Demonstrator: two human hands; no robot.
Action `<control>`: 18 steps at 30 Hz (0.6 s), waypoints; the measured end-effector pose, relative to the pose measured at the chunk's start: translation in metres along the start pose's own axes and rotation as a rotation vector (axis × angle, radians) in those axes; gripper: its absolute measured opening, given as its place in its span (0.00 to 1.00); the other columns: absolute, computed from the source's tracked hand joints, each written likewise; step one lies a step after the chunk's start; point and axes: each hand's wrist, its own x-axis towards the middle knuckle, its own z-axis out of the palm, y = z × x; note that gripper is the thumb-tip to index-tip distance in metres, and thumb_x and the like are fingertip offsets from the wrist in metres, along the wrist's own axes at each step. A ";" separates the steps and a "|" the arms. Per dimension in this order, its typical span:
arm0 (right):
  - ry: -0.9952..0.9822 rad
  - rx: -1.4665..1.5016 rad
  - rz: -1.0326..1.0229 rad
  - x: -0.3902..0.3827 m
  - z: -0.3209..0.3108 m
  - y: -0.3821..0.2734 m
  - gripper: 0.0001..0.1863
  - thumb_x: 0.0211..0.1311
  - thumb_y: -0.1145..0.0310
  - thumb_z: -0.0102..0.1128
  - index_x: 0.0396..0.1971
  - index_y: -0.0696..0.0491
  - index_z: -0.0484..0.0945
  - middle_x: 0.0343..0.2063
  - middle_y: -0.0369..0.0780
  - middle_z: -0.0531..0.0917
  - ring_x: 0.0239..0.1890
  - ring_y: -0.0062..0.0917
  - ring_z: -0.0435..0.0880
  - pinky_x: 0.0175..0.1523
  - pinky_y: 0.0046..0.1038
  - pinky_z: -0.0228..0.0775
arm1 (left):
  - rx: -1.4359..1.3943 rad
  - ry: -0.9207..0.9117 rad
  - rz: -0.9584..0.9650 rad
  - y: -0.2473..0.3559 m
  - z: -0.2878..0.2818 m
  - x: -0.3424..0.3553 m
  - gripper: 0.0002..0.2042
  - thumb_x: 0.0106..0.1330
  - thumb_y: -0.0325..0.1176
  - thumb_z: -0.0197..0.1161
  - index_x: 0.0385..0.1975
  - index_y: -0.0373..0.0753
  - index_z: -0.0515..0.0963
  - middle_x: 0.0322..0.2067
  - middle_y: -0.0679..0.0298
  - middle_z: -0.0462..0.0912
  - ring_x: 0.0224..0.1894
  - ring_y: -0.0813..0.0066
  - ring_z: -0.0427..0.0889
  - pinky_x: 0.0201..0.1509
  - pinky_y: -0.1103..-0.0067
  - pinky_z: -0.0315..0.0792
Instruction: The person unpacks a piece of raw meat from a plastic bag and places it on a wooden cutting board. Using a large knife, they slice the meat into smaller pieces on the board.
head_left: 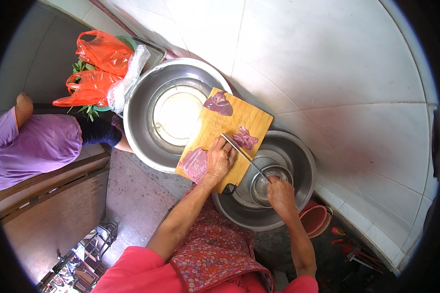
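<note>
A wooden cutting board (258, 118) lies slanted across the rims of two metal basins. My right hand (280, 195) is closed round the handle of a knife (244, 155), its long blade reaching over the board to the fingertips of my left hand. With curled fingers, my left hand (221, 158) presses on a slab of pinkish raw meat (194, 164), partly hiding it. Just beyond the blade sits a small pile of cut meat slices (245, 137). Another dark raw meat piece (218, 103) rests near the board's far end.
The large left basin (139, 141) holds water; the right basin (303, 168) contains a smaller metal bowl (284, 172). Red plastic bags (103, 53) with greens stand far left, near a person in purple (39, 146). A tiled wall (317, 63) borders the right. A reddish bucket (314, 219) stands beside the right basin.
</note>
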 end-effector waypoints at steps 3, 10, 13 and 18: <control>0.037 -0.012 -0.024 0.009 0.013 0.005 0.10 0.60 0.68 0.54 0.35 0.56 0.82 0.25 0.53 0.83 0.32 0.50 0.85 0.40 0.48 0.76 | 0.014 -0.028 -0.015 0.001 0.002 0.002 0.08 0.52 0.22 0.67 0.33 0.33 0.83 0.38 0.56 0.80 0.40 0.55 0.79 0.43 0.67 0.76; 0.058 0.104 -0.055 0.029 -0.001 -0.014 0.11 0.65 0.66 0.56 0.34 0.57 0.82 0.25 0.53 0.83 0.32 0.52 0.84 0.41 0.50 0.74 | -0.032 -0.012 -0.069 0.000 0.005 -0.001 0.08 0.54 0.23 0.66 0.34 0.33 0.83 0.39 0.58 0.81 0.42 0.57 0.80 0.43 0.68 0.78; 0.091 0.148 -0.058 0.021 0.002 -0.006 0.11 0.66 0.65 0.56 0.35 0.57 0.82 0.25 0.54 0.83 0.32 0.52 0.84 0.41 0.50 0.74 | -0.050 0.023 -0.064 0.000 0.006 -0.003 0.07 0.54 0.22 0.66 0.33 0.33 0.83 0.37 0.57 0.81 0.40 0.57 0.80 0.42 0.68 0.77; 0.033 0.096 0.034 -0.003 -0.003 -0.004 0.12 0.65 0.64 0.56 0.34 0.57 0.83 0.26 0.54 0.83 0.34 0.53 0.83 0.42 0.49 0.74 | -0.029 0.012 -0.065 -0.001 0.004 -0.005 0.06 0.53 0.21 0.66 0.32 0.34 0.82 0.37 0.56 0.80 0.39 0.56 0.80 0.41 0.68 0.76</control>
